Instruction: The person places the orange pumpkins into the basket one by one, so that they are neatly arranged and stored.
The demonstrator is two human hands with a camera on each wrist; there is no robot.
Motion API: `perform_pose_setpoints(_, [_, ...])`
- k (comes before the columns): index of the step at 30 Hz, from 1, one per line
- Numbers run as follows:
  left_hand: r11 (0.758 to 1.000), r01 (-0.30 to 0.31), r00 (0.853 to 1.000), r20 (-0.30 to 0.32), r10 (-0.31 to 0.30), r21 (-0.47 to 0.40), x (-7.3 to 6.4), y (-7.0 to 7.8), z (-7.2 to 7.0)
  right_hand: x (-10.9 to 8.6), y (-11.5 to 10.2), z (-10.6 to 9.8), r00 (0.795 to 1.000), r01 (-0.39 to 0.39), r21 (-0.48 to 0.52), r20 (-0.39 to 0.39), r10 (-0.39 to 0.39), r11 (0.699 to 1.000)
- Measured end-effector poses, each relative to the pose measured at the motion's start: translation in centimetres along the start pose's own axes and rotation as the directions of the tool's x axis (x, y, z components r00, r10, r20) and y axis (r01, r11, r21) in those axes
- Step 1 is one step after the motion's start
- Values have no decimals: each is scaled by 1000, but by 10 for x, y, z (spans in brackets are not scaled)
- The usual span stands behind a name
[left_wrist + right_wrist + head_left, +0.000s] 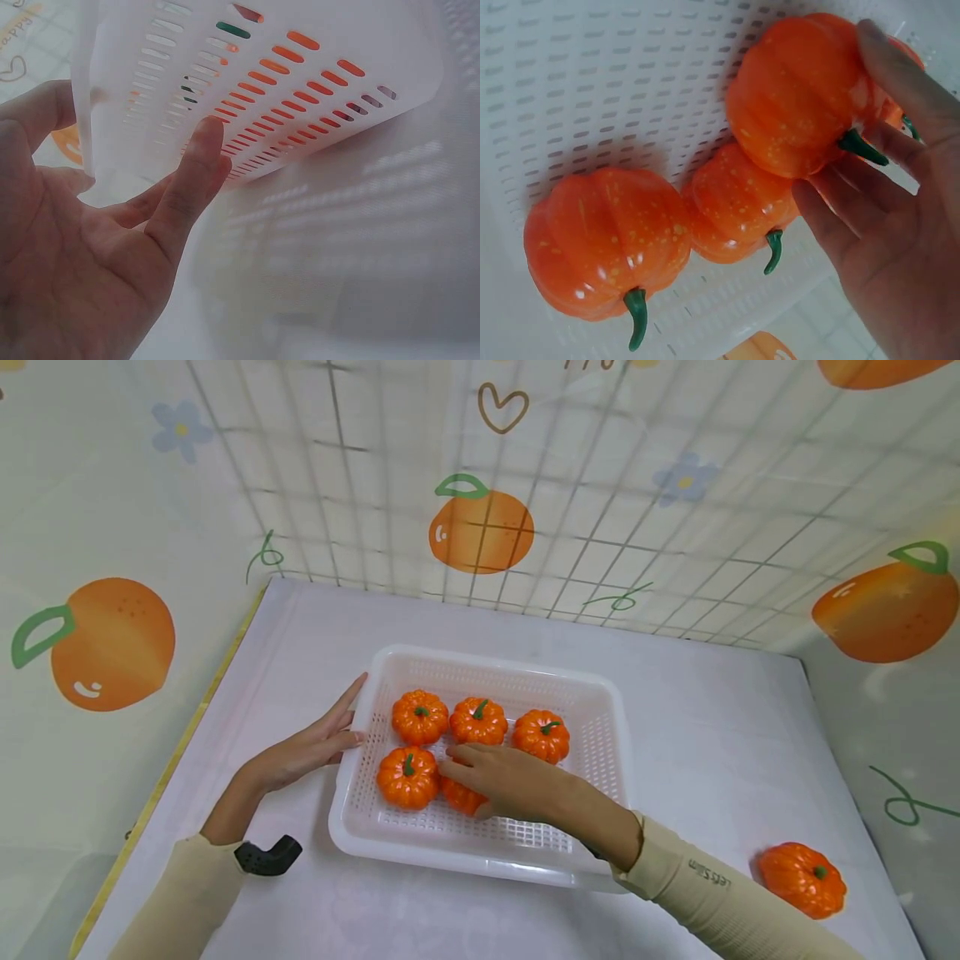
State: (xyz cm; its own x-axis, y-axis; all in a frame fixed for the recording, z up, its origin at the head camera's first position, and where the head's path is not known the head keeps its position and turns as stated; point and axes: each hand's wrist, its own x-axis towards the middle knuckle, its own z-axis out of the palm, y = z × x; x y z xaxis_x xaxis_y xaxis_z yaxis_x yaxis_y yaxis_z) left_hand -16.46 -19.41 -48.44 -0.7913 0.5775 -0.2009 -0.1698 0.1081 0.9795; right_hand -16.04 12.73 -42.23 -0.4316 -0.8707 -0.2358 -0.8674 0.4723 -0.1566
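A white perforated plastic basket (525, 868) holds several small orange toy pumpkins with green stems. At its left end my left hand (318, 747) holds the rim; in the left wrist view, fingers (202, 146) lie against the outer slotted wall. My right hand (513, 781) reaches inside and grips a pumpkin (802, 97) in the front row, thumb on one side and fingers on the other. Left of it in the head view sits another pumpkin (407, 778). Behind stand a left pumpkin (420, 717), a middle pumpkin (480, 720) and a right pumpkin (542, 735).
One more pumpkin (802, 880) lies on the white tabletop (712, 735) at the right, beside my right sleeve (705, 885). A wire grid (600, 535) behind a fruit-patterned sheet borders the back, with similar printed sheets on both sides.
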Motion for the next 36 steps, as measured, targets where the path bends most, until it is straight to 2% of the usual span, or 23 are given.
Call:
perform_pose_setpoints(7, [1000,5,1000,-7,-5,-4,0,-1,1,-7,-1,-11,999,-18,97,-29,21,995])
perform_pose_setpoints(13, [1000,-8,1000,2,8,-1,0,0,2,-22,2,-24,993,-77,164,-77,90,983])
perform_pose_setpoints(21, [1000,2,1000,-3,-2,3,1,0,2,-60,15,-36,956,-181,164,-200,213,970])
perform_pose_setpoints(24, [1000,14,1000,-8,-14,-3,1,0,2,-76,22,-37,935,-229,172,-233,266,958])
perform_pose_setpoints(28, [1000,21,1000,-12,-21,4,1,-1,1,-100,30,-36,894,-338,230,-226,388,912])
perform_pose_setpoints(32, [1000,14,1000,-10,-14,12,2,-1,0,-128,36,-31,831,-456,273,-210,515,847])
perform_pose_setpoints(36, [1000,0,1000,-2,0,5,1,-1,0,-153,40,-24,769,-524,298,-236,594,798])
